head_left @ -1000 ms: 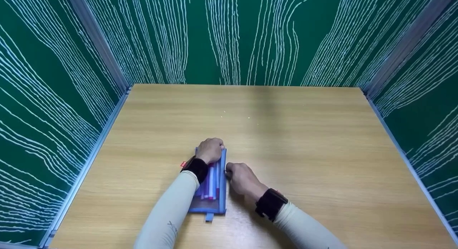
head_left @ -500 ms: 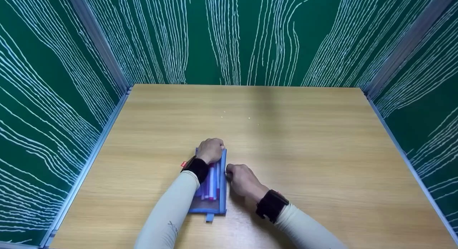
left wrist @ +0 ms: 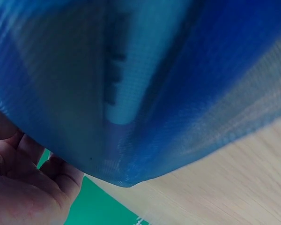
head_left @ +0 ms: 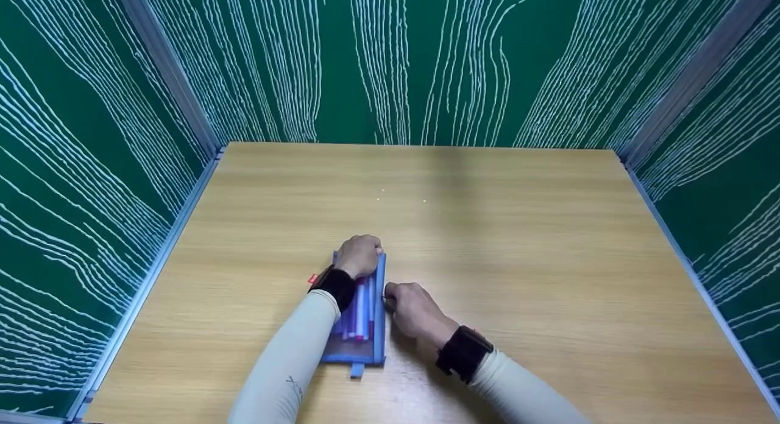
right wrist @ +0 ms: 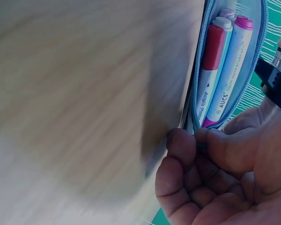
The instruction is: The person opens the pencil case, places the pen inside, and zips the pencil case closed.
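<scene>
A soft blue mesh pencil pouch (head_left: 365,326) full of marker pens (right wrist: 225,70) lies near the front of the pale wooden table (head_left: 518,241). It looks light and floppy, best pinned down. The left hand (head_left: 358,256) curls over its far end; the right hand (head_left: 412,306) pinches the zipper edge. Green patterned walls (head_left: 426,64) surround the table.

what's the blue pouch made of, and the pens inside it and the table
The blue pouch looks like thin, see-through mesh fabric: a fine weave shows in the left wrist view, and the pens show through it. The pens look like smooth, slightly glossy plastic, with printed barrels and coloured caps. The table appears to be matte wood-grain laminate, though real wood can't be ruled out.
</scene>
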Demonstrator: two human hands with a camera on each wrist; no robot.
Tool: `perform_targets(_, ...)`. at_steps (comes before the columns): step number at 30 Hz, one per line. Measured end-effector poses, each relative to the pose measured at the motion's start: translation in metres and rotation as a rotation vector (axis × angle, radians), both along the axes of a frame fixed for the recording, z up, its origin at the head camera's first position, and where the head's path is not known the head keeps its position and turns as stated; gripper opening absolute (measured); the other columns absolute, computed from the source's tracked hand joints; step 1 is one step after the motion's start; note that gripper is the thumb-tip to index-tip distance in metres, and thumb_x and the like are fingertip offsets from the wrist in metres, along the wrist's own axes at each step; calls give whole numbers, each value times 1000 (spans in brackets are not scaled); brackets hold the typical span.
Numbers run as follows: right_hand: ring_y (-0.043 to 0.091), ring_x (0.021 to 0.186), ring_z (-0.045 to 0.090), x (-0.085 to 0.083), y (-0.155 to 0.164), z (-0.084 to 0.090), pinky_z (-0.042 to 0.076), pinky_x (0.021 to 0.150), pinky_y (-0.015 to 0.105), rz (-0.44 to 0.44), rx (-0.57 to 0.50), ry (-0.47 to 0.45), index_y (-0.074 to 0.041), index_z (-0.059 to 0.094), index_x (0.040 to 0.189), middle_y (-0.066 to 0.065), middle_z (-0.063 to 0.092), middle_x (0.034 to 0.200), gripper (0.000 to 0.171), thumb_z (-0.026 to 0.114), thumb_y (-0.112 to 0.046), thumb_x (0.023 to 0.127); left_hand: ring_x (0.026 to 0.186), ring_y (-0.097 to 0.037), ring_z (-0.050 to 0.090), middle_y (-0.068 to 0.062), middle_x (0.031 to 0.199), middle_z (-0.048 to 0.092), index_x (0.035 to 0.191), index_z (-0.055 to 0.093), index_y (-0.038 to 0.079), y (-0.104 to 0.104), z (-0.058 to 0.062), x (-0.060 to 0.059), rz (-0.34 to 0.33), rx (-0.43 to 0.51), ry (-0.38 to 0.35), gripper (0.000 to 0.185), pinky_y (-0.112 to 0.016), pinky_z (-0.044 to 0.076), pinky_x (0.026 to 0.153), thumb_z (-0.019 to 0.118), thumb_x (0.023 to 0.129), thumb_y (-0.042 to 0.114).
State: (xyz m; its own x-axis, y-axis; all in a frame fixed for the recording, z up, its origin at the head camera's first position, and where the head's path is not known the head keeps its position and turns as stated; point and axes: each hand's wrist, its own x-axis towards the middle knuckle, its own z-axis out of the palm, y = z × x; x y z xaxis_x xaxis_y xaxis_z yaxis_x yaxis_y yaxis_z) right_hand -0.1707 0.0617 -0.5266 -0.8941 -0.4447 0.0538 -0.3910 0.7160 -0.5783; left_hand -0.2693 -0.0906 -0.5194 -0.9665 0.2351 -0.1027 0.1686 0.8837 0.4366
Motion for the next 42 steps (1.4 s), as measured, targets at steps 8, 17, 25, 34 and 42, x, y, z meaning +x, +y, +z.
perform_targets(8, 16, 63, 52, 4, 1, 0, 47, 58, 33, 23, 3, 1, -10, 52, 74, -3, 48, 64, 23, 58, 7, 88, 100, -31, 67, -10, 103, 74, 99, 75, 10, 0, 0, 1, 0, -20, -9, 19, -45, 53, 86, 61, 102, 21)
perform_targets(17, 13, 61, 49, 7, 3, 0, 45, 55, 30, 65, -12, 5, -7, 56, 75, -8, 43, 64, 21, 54, 13, 82, 95, -30, 69, -9, 98, 75, 95, 75, 11, 2, 2, 1, 5, -34, -4, 17, -45, 53, 84, 63, 101, 20)
perform_targets(25, 11, 60, 50, 9, 4, 1, 46, 55, 28, 82, -18, -26, -7, 58, 76, -9, 44, 64, 23, 51, 16, 76, 98, -32, 69, -10, 99, 75, 93, 75, 11, 2, 1, 0, 8, -32, 7, 16, -47, 53, 85, 63, 100, 19)
perform_targets(34, 10, 60, 49, 13, 6, 0, 44, 55, 27, 125, -30, -5, -6, 56, 73, -10, 43, 63, 23, 52, 16, 75, 99, -33, 68, -10, 99, 75, 93, 75, 11, 2, 0, -2, 7, -48, 4, 17, -47, 53, 86, 63, 100, 21)
perform_targets(42, 9, 60, 47, 16, 7, 0, 42, 54, 26, 158, -33, -29, -5, 55, 74, -10, 41, 63, 22, 52, 16, 76, 99, -32, 68, -9, 98, 75, 93, 76, 10, 1, -2, -1, -5, -33, 18, 17, -46, 52, 86, 63, 100, 20)
